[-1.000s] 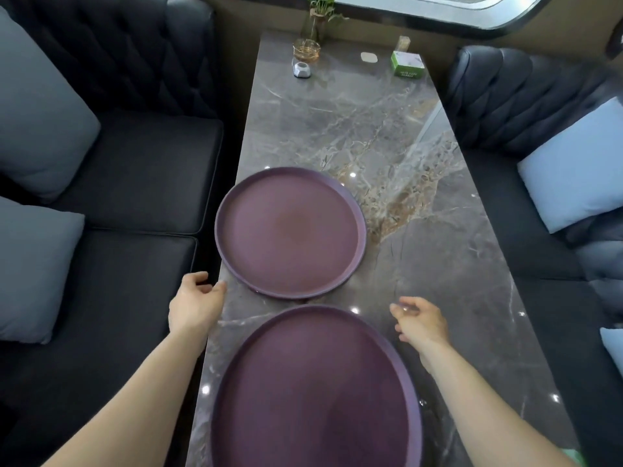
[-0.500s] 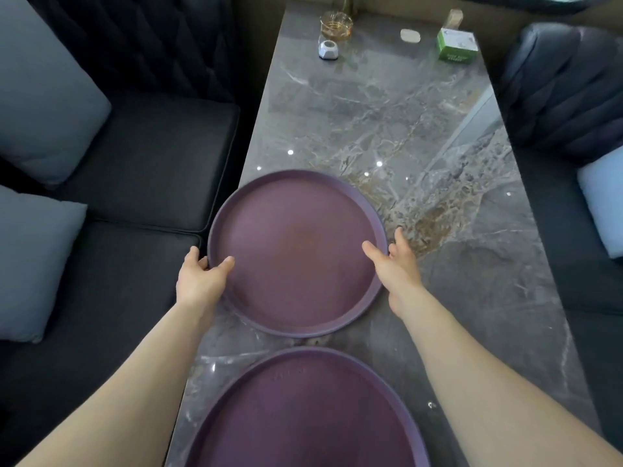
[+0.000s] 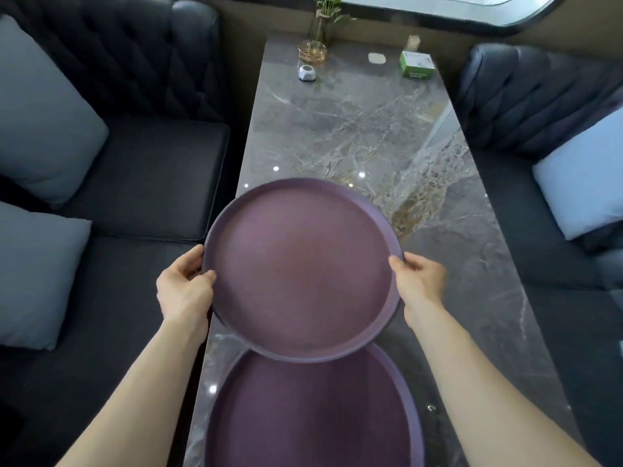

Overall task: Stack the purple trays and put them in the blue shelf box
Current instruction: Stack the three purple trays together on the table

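Two round purple trays are in view. The far tray (image 3: 300, 267) is lifted off the marble table and held level. My left hand (image 3: 185, 288) grips its left rim and my right hand (image 3: 419, 281) grips its right rim. Its near edge overlaps the far edge of the second purple tray (image 3: 310, 412), which lies flat on the table close to me. No blue shelf box is in view.
The long marble table (image 3: 354, 123) carries a glass dish (image 3: 312, 51), a small white object (image 3: 307, 73), a green box (image 3: 416, 65) and a plant at its far end. Dark sofas with pale cushions (image 3: 37, 116) flank both sides.
Both hands reached forward, closed on the far tray's rim, then lifted it and brought it toward me, over the near tray's far edge.
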Demonstrator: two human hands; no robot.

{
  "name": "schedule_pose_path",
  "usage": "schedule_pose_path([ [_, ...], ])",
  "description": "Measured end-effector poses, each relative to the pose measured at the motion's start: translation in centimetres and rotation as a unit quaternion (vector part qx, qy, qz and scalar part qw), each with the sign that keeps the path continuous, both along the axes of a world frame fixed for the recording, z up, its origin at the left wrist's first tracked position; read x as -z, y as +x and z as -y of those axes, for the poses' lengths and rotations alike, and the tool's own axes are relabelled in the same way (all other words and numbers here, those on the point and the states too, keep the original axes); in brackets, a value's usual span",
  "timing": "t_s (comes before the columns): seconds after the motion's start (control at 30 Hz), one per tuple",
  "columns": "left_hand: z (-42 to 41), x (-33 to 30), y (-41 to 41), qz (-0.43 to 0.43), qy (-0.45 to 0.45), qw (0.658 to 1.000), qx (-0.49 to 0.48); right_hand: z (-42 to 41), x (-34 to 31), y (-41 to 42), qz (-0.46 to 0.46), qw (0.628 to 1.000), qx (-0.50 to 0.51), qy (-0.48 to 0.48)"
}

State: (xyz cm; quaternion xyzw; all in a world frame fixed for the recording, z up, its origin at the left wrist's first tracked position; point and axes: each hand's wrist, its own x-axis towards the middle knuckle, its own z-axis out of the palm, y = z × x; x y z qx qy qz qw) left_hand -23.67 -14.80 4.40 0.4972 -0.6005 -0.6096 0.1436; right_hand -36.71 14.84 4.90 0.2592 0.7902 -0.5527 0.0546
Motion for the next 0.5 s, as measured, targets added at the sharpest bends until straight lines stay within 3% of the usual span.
schedule_pose_path([
  [0.13, -1.7, -1.2, 4.7, -0.007, -0.017, 1.000, 0.023, -2.9, 0.0, 6.1, -0.008, 0.995, 0.013, 0.096],
  [0.5, -7.4, 0.5, 14.8, 0.119, -0.168, 0.969, 0.139, -9.2, 3.8, 22.1, 0.033, 0.972, 0.046, 0.229],
])
